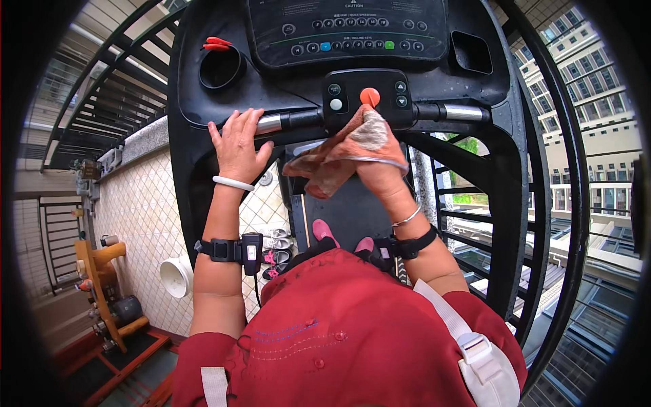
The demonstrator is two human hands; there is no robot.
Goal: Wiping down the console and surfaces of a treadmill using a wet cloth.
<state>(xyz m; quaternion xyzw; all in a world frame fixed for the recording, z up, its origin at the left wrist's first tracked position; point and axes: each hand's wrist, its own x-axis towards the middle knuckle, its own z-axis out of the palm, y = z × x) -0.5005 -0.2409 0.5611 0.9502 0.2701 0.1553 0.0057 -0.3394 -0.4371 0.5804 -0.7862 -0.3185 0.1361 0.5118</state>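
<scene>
A black treadmill console (300, 96) stands in front of me. My right hand (381, 179) holds a stained orange-pink cloth (342, 150), which covers my fingers and hangs down to the left. The cloth's upper end touches or overlaps the orange-red knob (370, 96) on the small control module (334, 90). My left hand (238, 148) rests with fingers spread at the console's lower left edge, beside the metal sensor (268, 124) of the handlebar; nothing is held in it. Above the module is the button panel (351, 51).
A round cup holder (219, 71) with a red clip (217, 44) is at left, a square holder (472, 52) at right. Black railings (552, 91) curve around. On the tiled floor are a white bucket (176, 277), shoes (277, 249) and wooden exercise equipment (99, 290). The treadmill belt (348, 213) lies below.
</scene>
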